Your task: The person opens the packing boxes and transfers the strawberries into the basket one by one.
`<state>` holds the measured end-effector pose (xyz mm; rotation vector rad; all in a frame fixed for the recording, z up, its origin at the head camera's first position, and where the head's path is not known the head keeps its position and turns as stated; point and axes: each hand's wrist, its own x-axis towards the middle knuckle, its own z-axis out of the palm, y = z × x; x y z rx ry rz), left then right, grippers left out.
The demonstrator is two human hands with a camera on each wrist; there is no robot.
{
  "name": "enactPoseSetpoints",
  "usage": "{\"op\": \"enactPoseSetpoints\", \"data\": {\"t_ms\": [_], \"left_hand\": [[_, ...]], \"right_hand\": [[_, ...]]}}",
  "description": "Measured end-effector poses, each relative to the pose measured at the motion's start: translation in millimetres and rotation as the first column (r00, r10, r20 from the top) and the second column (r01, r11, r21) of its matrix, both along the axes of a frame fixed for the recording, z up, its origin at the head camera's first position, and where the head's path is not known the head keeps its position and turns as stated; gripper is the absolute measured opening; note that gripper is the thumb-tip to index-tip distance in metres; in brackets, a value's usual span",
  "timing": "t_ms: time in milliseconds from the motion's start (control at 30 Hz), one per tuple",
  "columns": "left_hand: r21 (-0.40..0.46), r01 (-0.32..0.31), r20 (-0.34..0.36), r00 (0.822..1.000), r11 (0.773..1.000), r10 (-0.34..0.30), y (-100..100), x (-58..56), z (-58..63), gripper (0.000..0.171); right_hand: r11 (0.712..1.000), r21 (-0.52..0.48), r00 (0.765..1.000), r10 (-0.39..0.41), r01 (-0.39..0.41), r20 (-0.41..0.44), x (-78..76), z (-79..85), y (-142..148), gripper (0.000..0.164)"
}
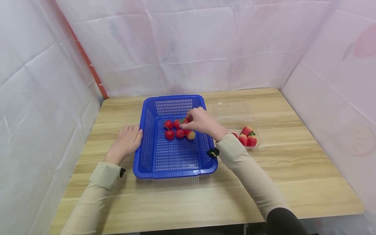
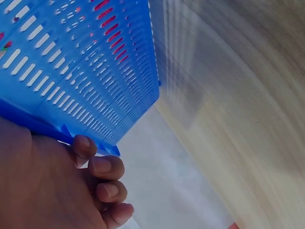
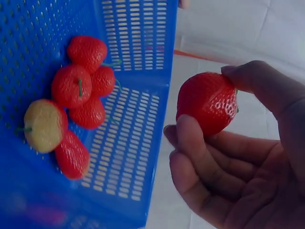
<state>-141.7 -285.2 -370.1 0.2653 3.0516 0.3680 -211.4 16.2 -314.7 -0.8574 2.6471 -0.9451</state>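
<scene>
A blue perforated basket (image 1: 175,175) stands on the table. My left hand (image 1: 127,140) rests against its left rim; in the left wrist view the fingers (image 2: 108,167) are loosely bent beside the rim, not wrapped round it. My right hand (image 1: 202,122) is over the right part of the basket and pinches a red strawberry (image 3: 206,102) between thumb and fingers. Several more strawberries (image 3: 71,86) with thin green stems lie in a cluster on the basket floor, one with a pale side (image 3: 45,125).
To the right of the basket, a clear plastic clamshell box (image 1: 233,111) lies with its lid folded back, holding several strawberries (image 1: 252,141). The wood-grain table (image 1: 293,169) is walled at the back and sides by pale printed cloth (image 1: 194,42).
</scene>
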Motion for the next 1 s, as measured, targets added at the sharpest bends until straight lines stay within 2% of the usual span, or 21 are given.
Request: {"op": "enactPoseSetpoints", "data": {"t_ms": [233,333,500,700,867,1000], "left_hand": [[-0.028,0.003,-0.001,1.000,1.000,-0.003,2,2.1,3.3,0.035],[-0.024,0.003,0.009,1.000,1.000,-0.003,3,2.5,3.0,0.035],[-0.002,-0.005,0.017,1.000,1.000,0.005,3,0.8,2.1,0.035],[0.008,-0.003,0.033,0.999,1.000,0.003,2,-0.3,-0.6,0.036],[0.028,-0.006,0.042,0.999,1.000,0.005,1,-0.6,-0.9,0.036],[0.029,-0.010,0.049,0.999,1.000,0.009,2,-0.7,-0.6,0.037]], "right_hand": [[0.996,0.072,0.995,-0.051,0.045,0.083,3.6,-11.1,-25,0.031],[0.994,0.104,0.992,-0.043,0.031,0.121,6.8,-17.5,-36,0.038],[0.986,0.167,0.990,-0.035,0.011,0.140,6.8,-32.4,-54,0.034],[0.977,0.212,0.980,-0.017,-0.025,0.196,6.1,-50.8,-69,0.042],[0.965,0.254,0.984,0.025,-0.071,0.179,9.1,-59.6,-78,0.040],[0.966,0.242,0.984,0.056,-0.096,0.167,9.8,-65.4,-81,0.033]]}}
